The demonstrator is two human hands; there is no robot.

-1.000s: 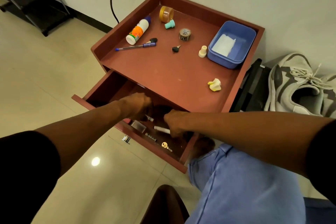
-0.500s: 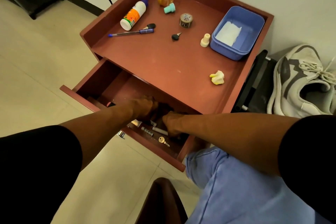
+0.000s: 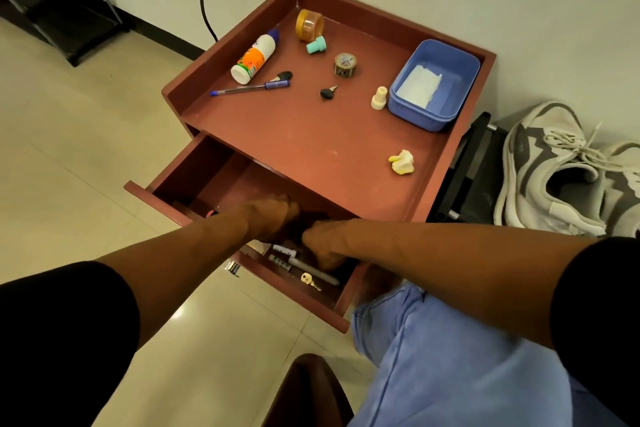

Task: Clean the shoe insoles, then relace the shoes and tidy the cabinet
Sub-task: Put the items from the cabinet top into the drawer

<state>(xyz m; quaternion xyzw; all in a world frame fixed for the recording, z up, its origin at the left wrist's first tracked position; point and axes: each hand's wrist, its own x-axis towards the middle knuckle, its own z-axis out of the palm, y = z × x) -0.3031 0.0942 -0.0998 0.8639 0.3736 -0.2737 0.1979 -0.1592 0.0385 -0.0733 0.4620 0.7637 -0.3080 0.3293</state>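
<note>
step: drawer (image 3: 194, 170) tidied, frame centre | left hand (image 3: 273, 215) and right hand (image 3: 323, 243) reached inside; grip possibly on something, cannot be told | markers (image 3: 301, 265) to be lifted singly, key (image 3: 306, 278) kept clear | shoes (image 3: 568, 166) parked at right edge

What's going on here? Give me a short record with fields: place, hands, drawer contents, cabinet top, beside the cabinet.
Place: red-brown wooden cabinet, its top drawer pulled open.
Hands: left hand and right hand both reach into the drawer; their grip is hidden.
Drawer contents: grey marker pen, small brass key.
Cabinet top: blue plastic tub, white-and-orange bottle, blue ballpoint pen, black-headed key, crumpled yellow-white wad.
Beside the cabinet: grey-and-white laced sneakers on the floor.
</note>
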